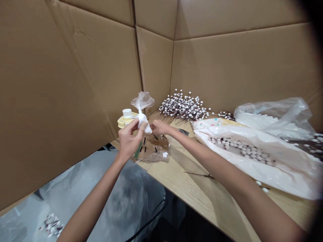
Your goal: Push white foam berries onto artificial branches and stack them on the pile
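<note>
My left hand [129, 137] is closed around a small clear plastic bag [142, 116] of white material, its loose top sticking up above the fingers. Close to the bag's lower right side, my right hand [159, 127] has its fingers pinched together; what they hold, if anything, is too small to make out. Below both hands lies a brown cardboard piece [148, 154] with several short dark pieces standing on it and a white scrap [165, 154] near its right edge. A yellow container with a white cap [127, 113] stands behind my left hand.
A pile of white-berry stems [184, 105] lies at the table's back corner. Bags with white balls [252, 151] fill the right side. A thin dark twig [198, 174] rests on the wooden table [176, 178]. Cardboard walls [156, 60] stand behind. Clear plastic and berries lie below left.
</note>
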{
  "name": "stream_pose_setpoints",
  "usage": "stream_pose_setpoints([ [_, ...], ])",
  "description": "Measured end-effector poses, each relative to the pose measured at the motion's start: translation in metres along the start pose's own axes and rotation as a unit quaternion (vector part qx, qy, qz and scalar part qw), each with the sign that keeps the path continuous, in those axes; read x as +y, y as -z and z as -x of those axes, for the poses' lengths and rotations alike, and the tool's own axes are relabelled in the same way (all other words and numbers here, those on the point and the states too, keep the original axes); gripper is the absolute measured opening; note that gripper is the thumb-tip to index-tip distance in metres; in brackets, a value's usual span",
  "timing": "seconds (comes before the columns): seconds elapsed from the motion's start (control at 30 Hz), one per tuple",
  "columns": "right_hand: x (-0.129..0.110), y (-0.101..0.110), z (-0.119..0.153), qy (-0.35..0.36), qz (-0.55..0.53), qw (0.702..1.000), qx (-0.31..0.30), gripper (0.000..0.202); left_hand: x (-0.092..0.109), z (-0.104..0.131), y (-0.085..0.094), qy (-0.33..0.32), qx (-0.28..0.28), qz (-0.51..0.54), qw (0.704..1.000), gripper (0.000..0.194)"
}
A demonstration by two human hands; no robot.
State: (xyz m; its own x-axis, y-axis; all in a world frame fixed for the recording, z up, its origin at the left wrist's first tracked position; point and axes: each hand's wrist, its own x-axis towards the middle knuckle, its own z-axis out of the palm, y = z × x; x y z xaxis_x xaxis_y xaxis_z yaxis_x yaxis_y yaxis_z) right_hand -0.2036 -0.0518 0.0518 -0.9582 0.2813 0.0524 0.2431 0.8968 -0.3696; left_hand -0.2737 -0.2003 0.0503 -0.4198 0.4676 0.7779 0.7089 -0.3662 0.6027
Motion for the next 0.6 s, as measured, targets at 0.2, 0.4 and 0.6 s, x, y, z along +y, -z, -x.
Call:
stream_pose_setpoints([
  [0.2,-0.017,0.007,0.029,0.041,-0.037,0.998,0.001,0.014,0.002,0.002,0.004,-0.003,0.0,0.017,1.0,0.014],
  [0.4,-0.019,-0.003,0.065,0.062,-0.066,0.995,-0.046,0.016,0.003,0.005,0.003,0.011,-0.002,-0.003,1.0,0.021],
  [0.6,-0.027,-0.014,0.073,0.051,-0.038,0.998,-0.015,0.018,0.006,0.004,-0.001,0.004,-0.014,-0.017,1.0,0.024],
])
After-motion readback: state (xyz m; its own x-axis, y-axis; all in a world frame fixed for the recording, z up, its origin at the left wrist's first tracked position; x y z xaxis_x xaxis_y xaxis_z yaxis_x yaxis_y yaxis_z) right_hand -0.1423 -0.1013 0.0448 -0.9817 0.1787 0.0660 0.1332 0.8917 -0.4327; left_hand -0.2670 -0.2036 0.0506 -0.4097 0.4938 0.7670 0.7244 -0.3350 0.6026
